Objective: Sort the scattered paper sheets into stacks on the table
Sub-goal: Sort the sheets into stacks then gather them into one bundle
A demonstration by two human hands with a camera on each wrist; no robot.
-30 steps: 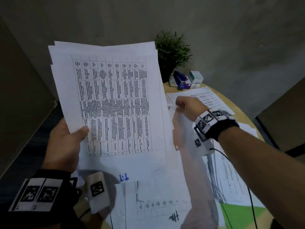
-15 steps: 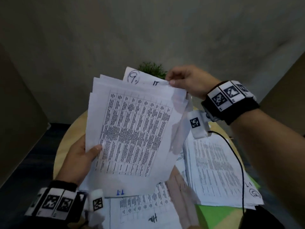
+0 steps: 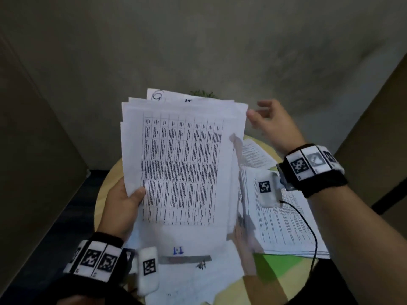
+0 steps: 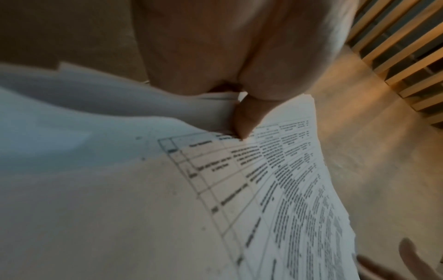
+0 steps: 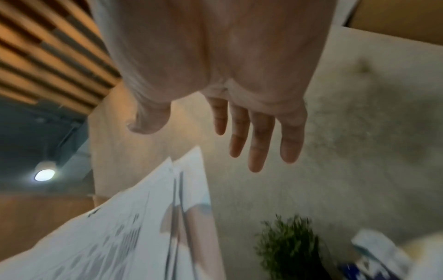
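My left hand [image 3: 128, 200] holds a bundle of printed sheets [image 3: 182, 164] upright above the table, thumb [image 4: 244, 121] pressed on the front page, a table of text [image 4: 275, 180]. A sheet marked with a handwritten 9 [image 3: 158, 95] sticks out behind the bundle's top. My right hand [image 3: 267, 119] hovers just right of the bundle's top right corner, fingers [image 5: 258, 136] straight and spread, holding nothing. A stack of printed sheets [image 3: 279, 219] lies on the round wooden table [image 3: 103, 194] to the right, and more sheets [image 3: 198, 276] lie under the bundle.
A small green plant [image 5: 287, 244] stands at the table's far side behind the bundle, with a white box [image 5: 381, 250] beside it. A green sheet [image 3: 273, 265] lies under the right stack. A grey wall stands close behind; brown panels flank both sides.
My right hand let go of the bundle's top edge and moved off to the right, fingers spreading. The left hand straightened the bundle upright; the sheet marked 9 sank lower behind it.
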